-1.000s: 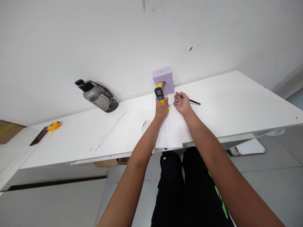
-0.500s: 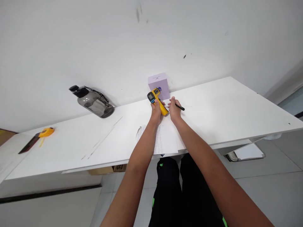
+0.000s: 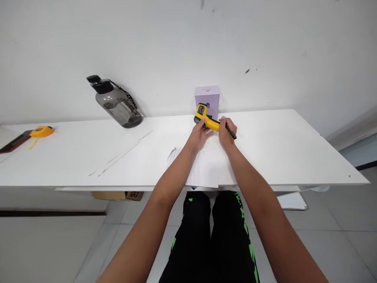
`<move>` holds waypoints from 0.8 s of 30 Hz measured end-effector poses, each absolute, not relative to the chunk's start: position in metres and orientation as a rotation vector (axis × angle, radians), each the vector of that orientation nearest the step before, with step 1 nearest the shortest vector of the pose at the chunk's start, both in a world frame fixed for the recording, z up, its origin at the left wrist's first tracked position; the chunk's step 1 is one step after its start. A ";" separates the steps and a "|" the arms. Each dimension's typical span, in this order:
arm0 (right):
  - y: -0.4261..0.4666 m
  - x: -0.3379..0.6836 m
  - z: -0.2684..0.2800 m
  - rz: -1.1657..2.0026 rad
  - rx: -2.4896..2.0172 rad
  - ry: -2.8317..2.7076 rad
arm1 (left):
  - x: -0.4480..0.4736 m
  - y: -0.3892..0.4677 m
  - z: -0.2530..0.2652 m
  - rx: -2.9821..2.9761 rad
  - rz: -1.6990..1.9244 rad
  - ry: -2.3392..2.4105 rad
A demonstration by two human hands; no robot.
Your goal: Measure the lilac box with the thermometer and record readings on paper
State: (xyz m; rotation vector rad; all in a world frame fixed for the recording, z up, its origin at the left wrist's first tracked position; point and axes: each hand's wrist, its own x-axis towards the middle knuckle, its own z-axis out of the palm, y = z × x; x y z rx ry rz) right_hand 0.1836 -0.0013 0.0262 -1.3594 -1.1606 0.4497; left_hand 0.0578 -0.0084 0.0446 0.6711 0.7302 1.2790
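A yellow and black infrared thermometer (image 3: 213, 125) is held between both hands above the white table, its handle slanting toward the right. My left hand (image 3: 198, 137) supports it near the head, thumb against its side and the other fingers partly spread below. The end of the handle meets my right hand (image 3: 226, 131), whose fingers are closed around it. That same hand also keeps a black pen (image 3: 231, 132), which points down to the right. Behind the thermometer stands a purple box (image 3: 207, 91), its lower front partly covered. Under my left forearm lie sheets of paper (image 3: 209, 169) with printing.
A grey transparent bottle (image 3: 119, 106) leans at the left by the wall. A yellow-handled tool with a dark blade (image 3: 17, 140) lies at the far left of the white table (image 3: 277, 149). Below the table are a cardboard box (image 3: 110, 195) and a white flat item (image 3: 291, 201).
The thermometer has turned so its handle points right, and my right hand has taken hold of the handle's end while keeping the pen. The camera view has tilted and shifted.
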 end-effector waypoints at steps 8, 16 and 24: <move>0.014 0.218 0.023 0.186 -1.441 -1.396 | 0.062 0.002 0.030 0.671 1.250 0.796; 0.007 0.183 0.043 0.000 -1.474 -1.553 | 0.070 0.004 0.032 0.682 1.318 0.730; 0.028 0.183 0.054 -0.222 -1.444 -1.884 | 0.059 0.016 0.027 0.642 1.292 0.648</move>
